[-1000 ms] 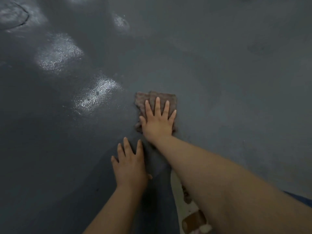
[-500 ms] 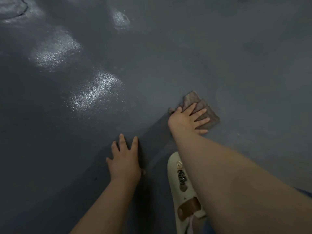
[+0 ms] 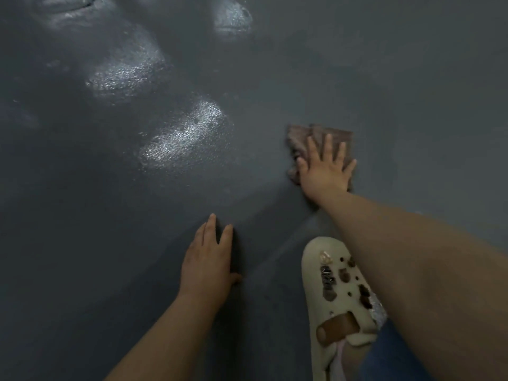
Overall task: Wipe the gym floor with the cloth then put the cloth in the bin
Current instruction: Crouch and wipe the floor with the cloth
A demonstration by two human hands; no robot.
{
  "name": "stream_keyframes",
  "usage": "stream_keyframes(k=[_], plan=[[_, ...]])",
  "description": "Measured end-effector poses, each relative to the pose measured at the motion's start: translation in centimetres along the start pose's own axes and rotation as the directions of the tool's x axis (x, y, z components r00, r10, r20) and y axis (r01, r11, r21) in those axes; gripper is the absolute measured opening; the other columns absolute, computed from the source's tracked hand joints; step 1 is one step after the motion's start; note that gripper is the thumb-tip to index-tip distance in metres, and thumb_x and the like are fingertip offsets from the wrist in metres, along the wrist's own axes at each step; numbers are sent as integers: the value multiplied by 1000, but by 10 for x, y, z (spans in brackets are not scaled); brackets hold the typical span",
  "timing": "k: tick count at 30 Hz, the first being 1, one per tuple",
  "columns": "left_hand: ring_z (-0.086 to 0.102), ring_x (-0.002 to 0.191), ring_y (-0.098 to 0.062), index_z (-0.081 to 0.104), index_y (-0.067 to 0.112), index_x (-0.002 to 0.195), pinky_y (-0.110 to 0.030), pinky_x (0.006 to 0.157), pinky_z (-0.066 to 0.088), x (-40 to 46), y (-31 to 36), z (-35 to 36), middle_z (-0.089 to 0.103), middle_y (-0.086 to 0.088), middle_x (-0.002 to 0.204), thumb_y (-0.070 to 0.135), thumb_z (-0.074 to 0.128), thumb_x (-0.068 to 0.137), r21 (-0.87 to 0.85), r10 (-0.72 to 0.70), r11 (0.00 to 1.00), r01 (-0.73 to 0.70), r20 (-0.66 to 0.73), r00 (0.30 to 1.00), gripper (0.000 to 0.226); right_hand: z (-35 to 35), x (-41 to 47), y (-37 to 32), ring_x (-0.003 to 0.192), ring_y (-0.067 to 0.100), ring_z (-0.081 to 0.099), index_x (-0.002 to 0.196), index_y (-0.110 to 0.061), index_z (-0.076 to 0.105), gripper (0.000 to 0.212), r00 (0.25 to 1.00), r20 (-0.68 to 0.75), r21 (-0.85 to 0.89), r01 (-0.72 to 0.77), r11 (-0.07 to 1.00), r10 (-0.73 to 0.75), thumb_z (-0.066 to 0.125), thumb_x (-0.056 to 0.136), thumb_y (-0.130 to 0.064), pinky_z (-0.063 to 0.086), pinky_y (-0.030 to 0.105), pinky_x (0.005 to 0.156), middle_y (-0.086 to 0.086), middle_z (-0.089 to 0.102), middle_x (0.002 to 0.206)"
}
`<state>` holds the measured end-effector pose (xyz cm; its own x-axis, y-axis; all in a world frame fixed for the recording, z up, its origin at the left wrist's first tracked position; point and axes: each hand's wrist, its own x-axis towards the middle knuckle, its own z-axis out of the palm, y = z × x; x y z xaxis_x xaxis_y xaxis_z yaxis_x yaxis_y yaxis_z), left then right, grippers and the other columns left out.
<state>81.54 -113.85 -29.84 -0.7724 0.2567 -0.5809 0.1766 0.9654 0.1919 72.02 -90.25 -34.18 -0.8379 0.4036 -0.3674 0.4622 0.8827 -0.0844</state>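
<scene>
Cloth [image 3: 302, 138] flat under right hand [image 3: 325, 174]

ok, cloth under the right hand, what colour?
Brownish, a muted mauve-brown; the cloth shows best in the head view, against the dark grey floor.

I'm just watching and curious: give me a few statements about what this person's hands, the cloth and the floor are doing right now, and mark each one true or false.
1. The right hand presses flat on the brown cloth. True.
2. The left hand holds a corner of the cloth. False: it rests flat on the grey floor, apart from the cloth.
3. A cream clog shows beside the right forearm. True.
4. The cloth is already in a bin. False: it lies on the floor, and no bin is in view.
5. Shiny light patches show on the floor left of the cloth. True.
</scene>
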Motion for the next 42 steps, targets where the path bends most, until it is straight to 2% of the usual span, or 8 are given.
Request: stream_keyframes(k=[4, 10, 19, 22, 27, 31, 37, 42], plan=[[2, 146, -24, 6, 23, 151, -35, 115, 17, -13, -23, -1, -8, -6, 158, 53, 62, 83, -30, -65, 998, 64, -52, 997, 93, 9, -10, -35, 144, 35, -16, 151, -34, 3, 57, 984, -38, 122, -168, 978, 174, 21, 99, -49, -8, 63, 110, 2, -13, 159], [9, 144, -26, 15, 22, 149, -36, 114, 21, -32, -56, -5, -3, -8, 158, 48, 55, 90, -71, -193, 980, 186, -105, 976, 76, 29, -52, -104, 143, 34, -19, 150, -38, 0, 57, 945, 49, -40, 325, 945, -323, 22, 99, -49, -12, 62, 108, 1, -15, 159], [16, 142, -27, 18, 22, 148, -33, 112, 24, -70, -86, 15, 5, -10, 157, 43, 57, 89, -104, -348, 935, 339, -79, 934, 74, 84, -165, -125, 145, 36, 11, 145, -37, 33, 51, 367, 235, -161, 928, 336, -900, 33, 95, -47, 1, 60, 110, 3, 18, 158], [12, 143, -28, 14, 22, 149, -35, 113, 22, -77, -92, 18, 0, -10, 158, 44, 58, 89, -113, -356, 930, 349, -51, 933, 77, 76, -146, -116, 131, 34, 44, 128, -38, 57, 54, 494, 218, -181, 868, 463, -841, 29, 84, -52, 29, 60, 103, 3, 48, 143], [8, 144, -29, 16, 22, 148, -37, 114, 20, -87, -107, 15, -2, -10, 158, 42, 62, 87, -112, -353, 931, 347, -40, 935, 79, 55, -98, -103, 146, 28, -6, 148, -43, 12, 54, 830, 63, -198, 554, 808, -554, 19, 96, -54, -6, 56, 112, -2, -2, 160], [7, 144, -28, 18, 24, 148, -38, 113, 22, -99, -119, 15, -1, -10, 158, 42, 65, 85, -125, -373, 922, 366, -44, 927, 81, 41, -81, -115, 145, 31, -13, 149, -41, 7, 53, 961, 33, -62, 276, 959, -274, 23, 100, -48, -6, 63, 111, -1, -11, 159], [6, 144, -30, 17, 22, 148, -39, 113, 20, -127, -139, 27, -1, -11, 158, 38, 67, 84, -191, -473, 862, 470, 27, 880, 83, 73, -156, -166, 144, 33, -14, 150, -40, 6, 54, 917, 65, -65, 396, 916, -393, 26, 100, -45, -6, 64, 110, 2, -11, 160], [8, 144, -30, 14, 19, 149, -38, 114, 20, -151, -146, 36, 1, -11, 158, 36, 66, 85, -211, -534, 822, 529, 42, 845, 84, 113, -262, -180, 144, 32, -17, 149, -42, 4, 55, 611, 249, -106, 788, 606, -751, 26, 98, -48, -16, 60, 107, 1, -13, 159]])
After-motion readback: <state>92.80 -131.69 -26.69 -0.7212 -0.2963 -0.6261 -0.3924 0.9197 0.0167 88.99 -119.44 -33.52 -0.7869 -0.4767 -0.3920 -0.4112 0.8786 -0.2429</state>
